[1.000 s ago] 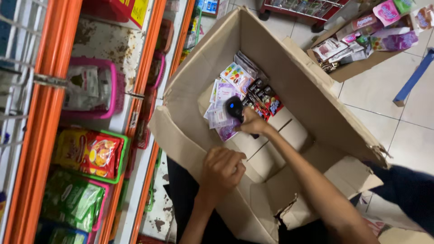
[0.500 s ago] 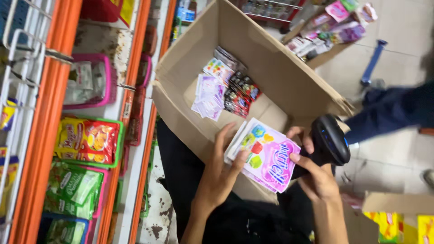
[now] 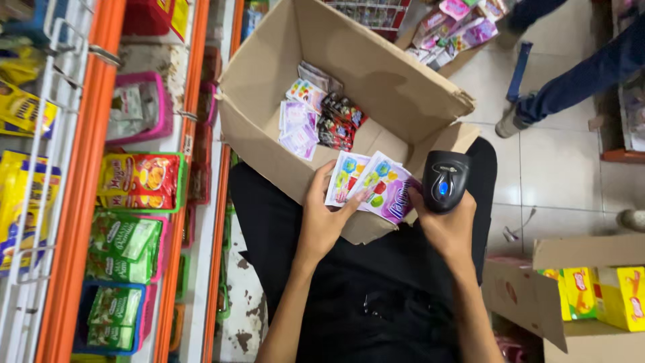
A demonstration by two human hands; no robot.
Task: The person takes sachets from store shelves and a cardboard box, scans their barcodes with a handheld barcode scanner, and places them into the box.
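1. The left hand pinches two sachets, fanned over the box's near edge, long axes tilted up toward the right.
2. The right hand is wrapped tight round one black scanner, its head pointing up.
3. One open box holds more packets; shelves stand left.

The left hand covers the lower edge of the candy packets, and the right hand hides the handle of the black barcode scanner. Both forearms are cut off by the bottom edge. A second person's legs leave the picture at the top right. The packets deep in the cardboard box are too small, perhaps sweets.
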